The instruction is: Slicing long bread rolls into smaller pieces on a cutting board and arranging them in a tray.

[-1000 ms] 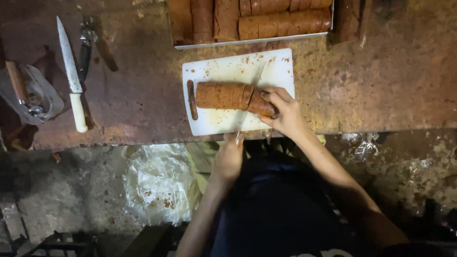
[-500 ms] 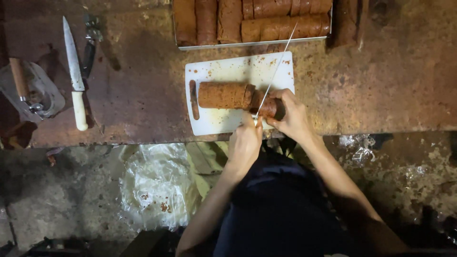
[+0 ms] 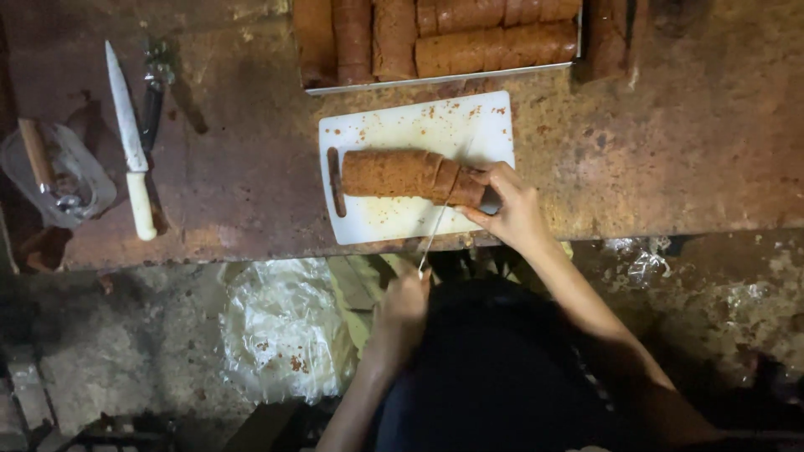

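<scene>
Table (image 3: 687, 142), rusty brown, spans the upper part of the view. Tray (image 3: 435, 82) of brown rolls sits at its far edge, middle. White cutting board (image 3: 394, 222) lies at the near edge, just in front of the tray. Brown roll (image 3: 394, 173) lies lengthwise across the board, right end partly sliced. Right hand (image 3: 512, 209) closed on that right end, fingers wrapped over the cut slices. Left hand (image 3: 404, 308) off the near edge, clenched around the handle of a thin knife (image 3: 435, 230); blade angles up onto the board and meets the roll beside the right fingers. White-handled knife (image 3: 130, 159) lies near the left end, clear lidded container (image 3: 71, 180) just left of it.
</scene>
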